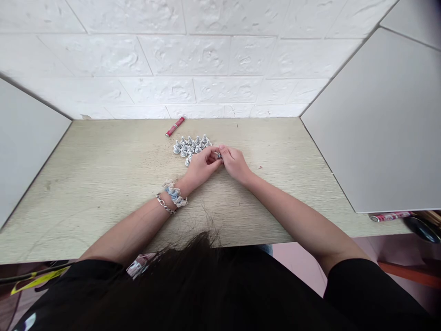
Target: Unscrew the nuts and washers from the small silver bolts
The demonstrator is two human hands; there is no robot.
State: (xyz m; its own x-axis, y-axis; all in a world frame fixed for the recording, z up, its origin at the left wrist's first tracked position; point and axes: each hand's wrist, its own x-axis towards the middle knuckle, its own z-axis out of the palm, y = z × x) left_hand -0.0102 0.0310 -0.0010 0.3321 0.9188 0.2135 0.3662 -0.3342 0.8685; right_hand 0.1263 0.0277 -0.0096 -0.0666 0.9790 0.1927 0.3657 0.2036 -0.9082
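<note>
Both hands meet over the middle of the wooden desk. Between the fingertips of my left hand point(203, 166) is a small metal bolt point(219, 156), partly covered by the fingers. My right hand point(234, 162) is closed at the same bolt, its thumb and fingers pressed together there. Just beyond my left hand stands a group of several silver bolts with wide washers point(190, 143), mostly upright with their threaded ends up. Part of the group is hidden behind my left hand.
A red tube point(175, 126) lies behind the bolts near the white brick wall point(210, 55). Grey panels point(386, 119) border the desk point(113, 184) left and right. Another red tube point(391, 216) and a dark object point(423, 229) lie at the right front corner.
</note>
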